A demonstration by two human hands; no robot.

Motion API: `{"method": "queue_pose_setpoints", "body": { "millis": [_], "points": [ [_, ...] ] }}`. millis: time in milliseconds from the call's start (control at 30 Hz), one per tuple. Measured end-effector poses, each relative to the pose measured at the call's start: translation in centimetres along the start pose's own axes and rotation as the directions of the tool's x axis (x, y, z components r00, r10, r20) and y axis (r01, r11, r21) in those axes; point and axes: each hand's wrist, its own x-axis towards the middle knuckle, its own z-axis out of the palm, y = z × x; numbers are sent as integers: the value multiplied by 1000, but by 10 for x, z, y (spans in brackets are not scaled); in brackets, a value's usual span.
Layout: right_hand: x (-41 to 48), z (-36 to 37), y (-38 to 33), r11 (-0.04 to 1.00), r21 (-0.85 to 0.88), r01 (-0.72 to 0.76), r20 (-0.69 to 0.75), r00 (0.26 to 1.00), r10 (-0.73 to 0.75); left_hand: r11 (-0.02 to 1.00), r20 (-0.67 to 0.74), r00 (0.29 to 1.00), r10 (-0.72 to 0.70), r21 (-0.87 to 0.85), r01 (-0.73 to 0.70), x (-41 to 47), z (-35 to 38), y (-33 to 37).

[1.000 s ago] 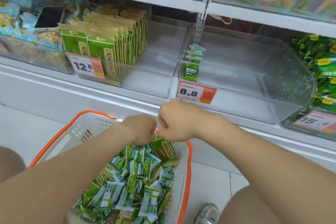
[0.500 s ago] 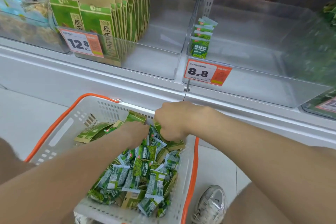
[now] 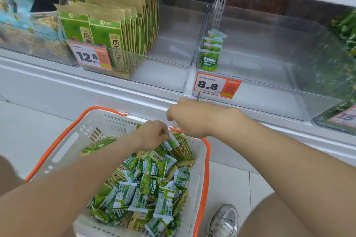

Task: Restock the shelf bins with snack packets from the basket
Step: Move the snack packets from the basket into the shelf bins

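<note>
Left hand [image 3: 152, 135] pinches a small green packet [image 3: 171, 143] by its end at the far side of the basket [image 3: 63, 140], ready to lift free; right hand [image 3: 192, 119] curls above that rim, its hold hidden.

Snack packets [image 3: 152, 188] in basket [image 3: 63, 146], basket before shelf bins [image 3: 260, 75], pouches [image 3: 107, 36] in left bin [image 3: 169, 75], shoe [image 3: 224, 219] right of basket.

Both bare forearms reached forward and down, nearly meeting at the wrists. Left hand [image 3: 152, 134] was palm-down, fingertips pinching a small green packet [image 3: 171, 143]. Right hand [image 3: 185, 118] sat just above and beside it, knuckles up, fingers curled under. Couldn't tell if it gripped anything.
</note>
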Motion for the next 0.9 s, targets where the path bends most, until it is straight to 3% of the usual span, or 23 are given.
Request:
{"method": "queue_pose_setpoints", "body": {
  "millis": [100,167,367,433,600,900],
  "points": [
    [-16,-13,12,999,39,-10,-139,990,16,900,-62,998,0,-435,-27,-16,-20,29],
    [-31,-25,20,996,83,-17,-243,969,37,797,-83,997,3,-602,-53,-29,-33,49],
    [-69,-49,42,951,307,-36,-316,939,137,447,-171,982,84,-874,-191,-66,-70,100],
    [-72,-54,46,917,398,-27,-345,922,177,384,-209,972,108,-893,-235,-71,-77,107],
    [-79,-61,50,728,684,47,-336,906,257,542,-365,929,64,-769,-339,-71,-83,114],
    [-73,-66,58,488,866,104,-318,869,378,523,-520,854,14,-724,-450,-58,-99,127]
  ]
}}
